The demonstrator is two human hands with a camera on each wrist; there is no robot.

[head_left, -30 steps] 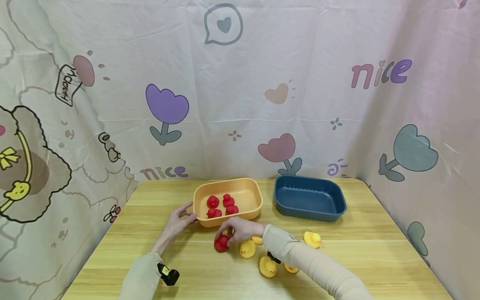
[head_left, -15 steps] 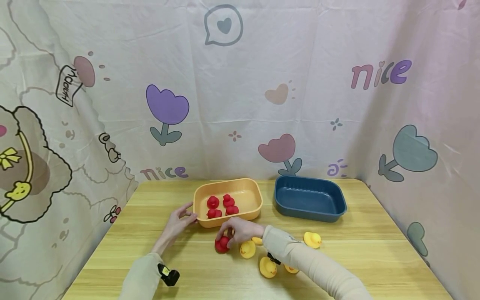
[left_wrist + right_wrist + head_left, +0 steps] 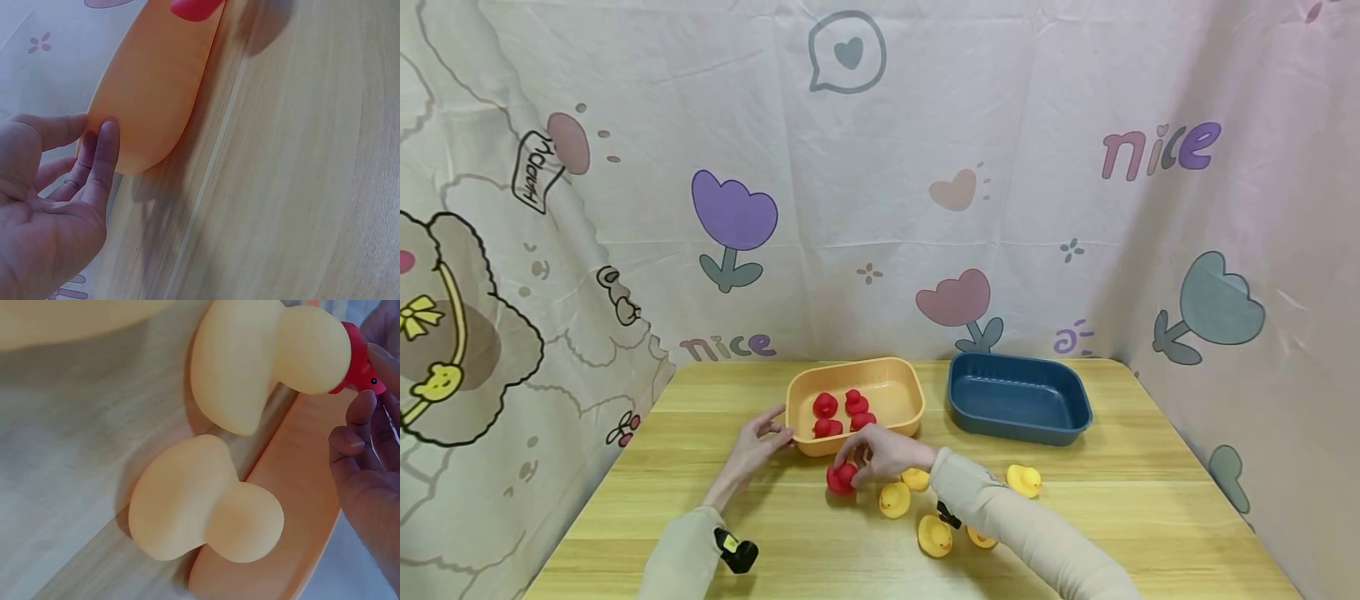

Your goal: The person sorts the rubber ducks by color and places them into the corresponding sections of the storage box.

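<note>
In the head view my left hand [image 3: 758,442] is at the left end of the orange-yellow basin [image 3: 898,404]. The left wrist view has its fingertips [image 3: 109,128] against the outside of the basin wall [image 3: 150,94], near the corner. Just in front of this basin, my right hand [image 3: 880,454] pinches a red rubber duck [image 3: 842,478] between thumb and fingers; in the right wrist view the duck's head [image 3: 365,369] shows at the fingertips. Several red ducks [image 3: 826,406] sit inside the basin. Two yellow ducks [image 3: 894,500] lie close below the right hand.
A dark blue basin [image 3: 1018,400] stands to the right of the orange-yellow one. More yellow ducks [image 3: 936,535] lie around and under the right forearm, one [image 3: 1024,481] further right. A printed curtain [image 3: 865,208] rises behind the wooden table [image 3: 790,542].
My right hand has shifted slightly upward in the head view, and the red duck in its fingers has moved a little toward the basin. The left hand stays in place.
</note>
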